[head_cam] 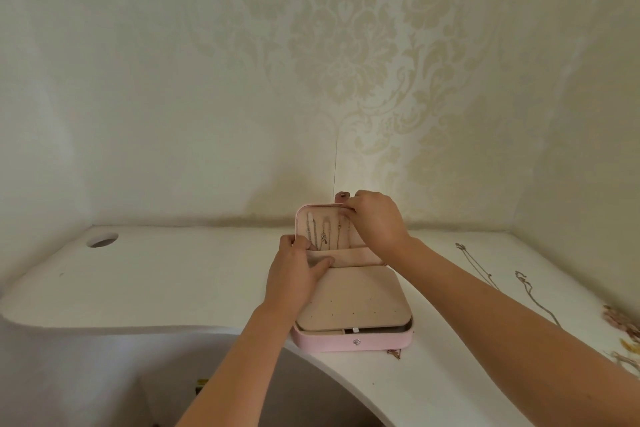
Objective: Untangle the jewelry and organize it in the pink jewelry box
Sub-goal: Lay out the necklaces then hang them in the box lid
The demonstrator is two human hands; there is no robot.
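I see a big white desk [166, 281] against a patterned wall [346, 45]. On the desk sits the pink box [353, 341], open, with its lid [302, 218] standing up at the back. A soft flat pad [349, 302] covers the bottom half.

Inside the lid, a few thin chains [323, 234] hang side by side, and their ends go down into a little pocket [346, 257]. Two more chains [533, 295] lie loose on the desk, well apart from the box, on the right.

My left hand [296, 274] holds the pocket edge, thumb on top and fingers spread flat. My right hand [377, 218] is up at the top rim of the lid, fingers pinched together. I think they pinch the top of a chain at its hook, but it is too small to be sure.

To do this well, I would keep the lid steady, hook the chain gently, let it hang straight, then tuck its end into the pocket without touching the others.
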